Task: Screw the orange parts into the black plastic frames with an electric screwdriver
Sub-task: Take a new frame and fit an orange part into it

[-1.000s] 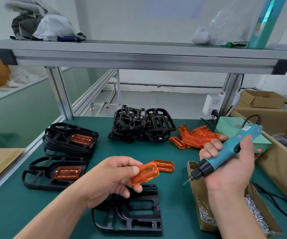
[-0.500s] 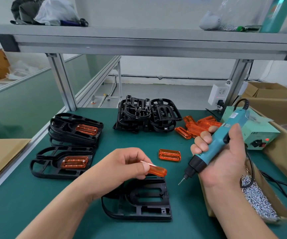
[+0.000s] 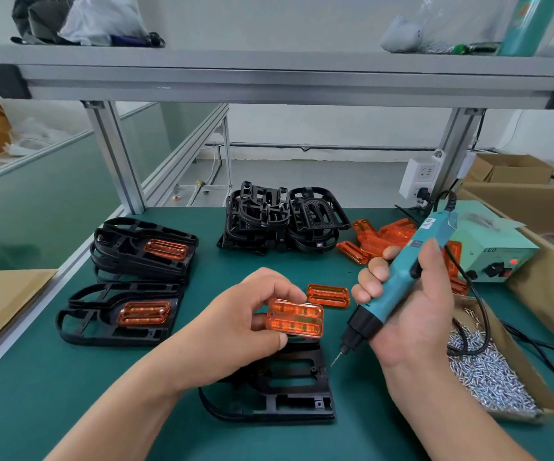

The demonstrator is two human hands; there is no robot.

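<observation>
My left hand pinches an orange part by its left end, face towards me, just above an empty black frame lying on the green mat. My right hand grips a teal electric screwdriver, bit pointing down-left beside the frame's right edge. Another loose orange part lies on the mat behind. More orange parts are piled at the back right.
Black frames with orange parts fitted sit at the left: a stack and a single one. Empty black frames are heaped at the back. A cardboard box of screws and a power unit stand at the right.
My left hand has turned the orange part from edge-on to face-on above the frame. The screwdriver has swung more upright, its bit lower beside the frame.
</observation>
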